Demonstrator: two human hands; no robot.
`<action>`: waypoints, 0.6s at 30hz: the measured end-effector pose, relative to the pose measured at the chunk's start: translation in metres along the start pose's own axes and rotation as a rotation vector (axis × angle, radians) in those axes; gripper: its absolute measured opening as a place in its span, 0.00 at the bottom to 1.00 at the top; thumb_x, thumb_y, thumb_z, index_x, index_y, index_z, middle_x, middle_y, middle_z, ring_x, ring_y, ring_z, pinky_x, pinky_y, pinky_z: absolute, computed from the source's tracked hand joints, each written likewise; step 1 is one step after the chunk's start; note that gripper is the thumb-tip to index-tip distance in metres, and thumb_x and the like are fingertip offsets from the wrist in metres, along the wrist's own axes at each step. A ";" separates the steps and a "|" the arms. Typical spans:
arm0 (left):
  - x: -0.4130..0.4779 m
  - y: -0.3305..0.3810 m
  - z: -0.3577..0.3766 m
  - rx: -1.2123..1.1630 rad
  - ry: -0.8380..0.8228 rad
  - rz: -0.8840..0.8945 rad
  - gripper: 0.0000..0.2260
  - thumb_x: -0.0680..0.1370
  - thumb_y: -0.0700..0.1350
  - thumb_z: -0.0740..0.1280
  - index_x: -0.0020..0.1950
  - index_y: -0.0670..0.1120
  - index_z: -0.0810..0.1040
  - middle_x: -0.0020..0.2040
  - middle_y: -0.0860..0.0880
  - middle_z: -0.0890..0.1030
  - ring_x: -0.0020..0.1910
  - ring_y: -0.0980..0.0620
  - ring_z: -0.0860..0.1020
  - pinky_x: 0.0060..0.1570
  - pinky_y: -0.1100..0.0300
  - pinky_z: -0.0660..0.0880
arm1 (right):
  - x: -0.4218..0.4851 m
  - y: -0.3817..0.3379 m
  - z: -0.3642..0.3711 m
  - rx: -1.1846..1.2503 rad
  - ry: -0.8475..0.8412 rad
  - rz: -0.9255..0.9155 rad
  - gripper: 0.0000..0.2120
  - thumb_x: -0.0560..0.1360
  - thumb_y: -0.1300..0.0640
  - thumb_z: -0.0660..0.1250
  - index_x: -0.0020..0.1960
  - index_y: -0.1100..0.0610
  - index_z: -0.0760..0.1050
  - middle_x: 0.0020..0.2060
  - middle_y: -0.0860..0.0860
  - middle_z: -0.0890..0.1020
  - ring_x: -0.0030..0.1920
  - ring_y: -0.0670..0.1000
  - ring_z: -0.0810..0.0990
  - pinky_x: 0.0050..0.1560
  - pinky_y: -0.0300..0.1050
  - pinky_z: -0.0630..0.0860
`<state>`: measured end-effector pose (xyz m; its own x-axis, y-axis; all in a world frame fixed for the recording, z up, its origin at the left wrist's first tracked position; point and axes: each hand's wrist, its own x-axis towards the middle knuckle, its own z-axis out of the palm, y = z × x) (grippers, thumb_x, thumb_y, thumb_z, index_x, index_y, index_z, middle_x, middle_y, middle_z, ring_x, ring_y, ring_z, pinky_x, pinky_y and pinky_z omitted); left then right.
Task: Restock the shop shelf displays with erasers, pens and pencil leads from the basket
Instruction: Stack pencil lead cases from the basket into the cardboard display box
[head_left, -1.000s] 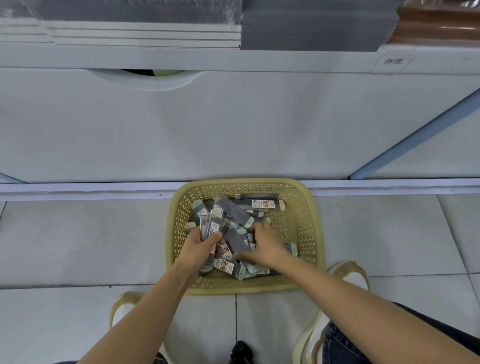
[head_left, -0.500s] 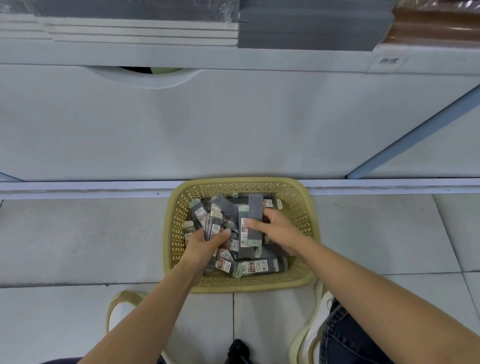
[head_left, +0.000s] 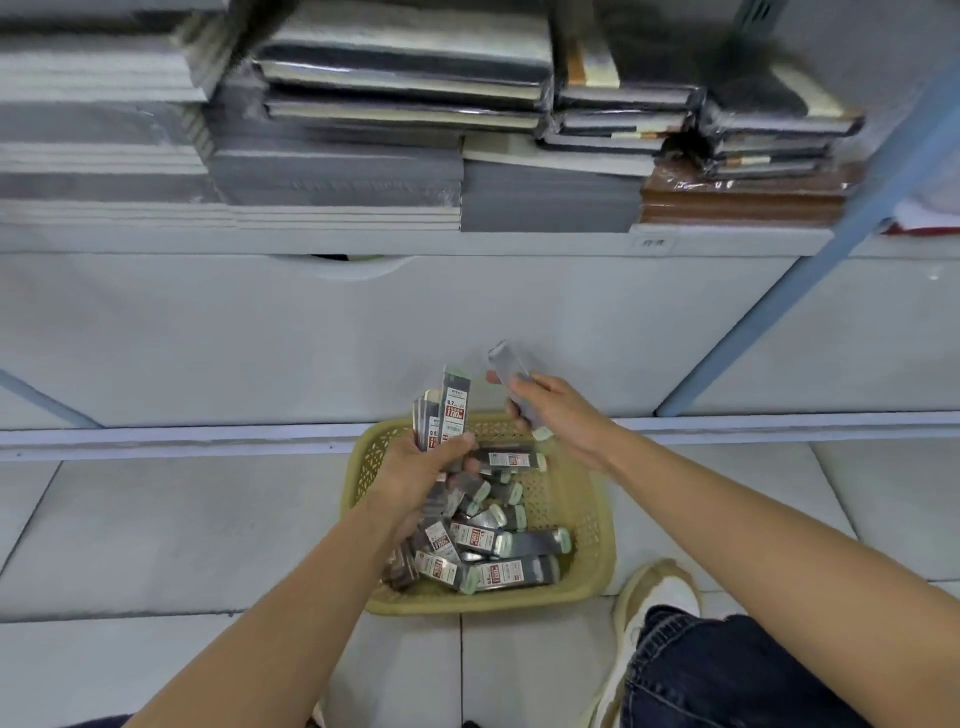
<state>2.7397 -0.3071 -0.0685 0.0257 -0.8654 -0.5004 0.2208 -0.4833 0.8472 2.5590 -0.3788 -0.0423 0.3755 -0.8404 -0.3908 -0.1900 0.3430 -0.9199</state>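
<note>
Head view. Front case of the lead-case bundle (head_left: 448, 410) reads "0.7" and "100". Left hand (head_left: 421, 470) has its fingers curled round it, above the yellow basket (head_left: 493, 604). Right hand (head_left: 563, 415) pinches a tilted single case (head_left: 511, 376). Basket holds loose cases (head_left: 483, 540) and sits on grey floor tiles (head_left: 182, 519), below the shelf (head_left: 467, 241) of stacked notebooks (head_left: 405, 78).

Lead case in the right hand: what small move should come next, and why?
Probably slide the single lead case from the right hand into the bundle that the left hand grips: both are close together above the basket, and this would free the right hand to pick more cases.
</note>
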 end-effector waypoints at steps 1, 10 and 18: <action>-0.005 0.008 0.003 -0.007 0.005 0.002 0.04 0.73 0.41 0.74 0.41 0.40 0.83 0.35 0.40 0.84 0.30 0.47 0.80 0.25 0.61 0.73 | -0.003 -0.008 -0.002 -0.030 0.003 0.002 0.19 0.84 0.49 0.51 0.65 0.57 0.74 0.32 0.48 0.72 0.30 0.45 0.69 0.33 0.35 0.66; -0.038 0.064 0.000 -0.022 -0.072 -0.028 0.06 0.75 0.40 0.71 0.46 0.37 0.79 0.31 0.43 0.79 0.24 0.51 0.72 0.23 0.62 0.65 | -0.046 -0.066 -0.025 -0.183 -0.034 -0.102 0.12 0.81 0.61 0.59 0.61 0.57 0.78 0.35 0.51 0.73 0.33 0.48 0.70 0.39 0.47 0.67; -0.065 0.102 0.015 -0.006 -0.196 0.069 0.10 0.76 0.44 0.70 0.54 0.39 0.80 0.46 0.40 0.84 0.27 0.54 0.78 0.22 0.65 0.71 | -0.080 -0.107 -0.036 -0.334 -0.121 -0.224 0.07 0.73 0.63 0.73 0.50 0.59 0.82 0.43 0.53 0.81 0.36 0.47 0.74 0.29 0.37 0.71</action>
<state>2.7456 -0.3018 0.0534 -0.1496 -0.9057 -0.3965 0.2305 -0.4220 0.8768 2.5167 -0.3632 0.0888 0.5409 -0.8165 -0.2016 -0.3680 -0.0142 -0.9297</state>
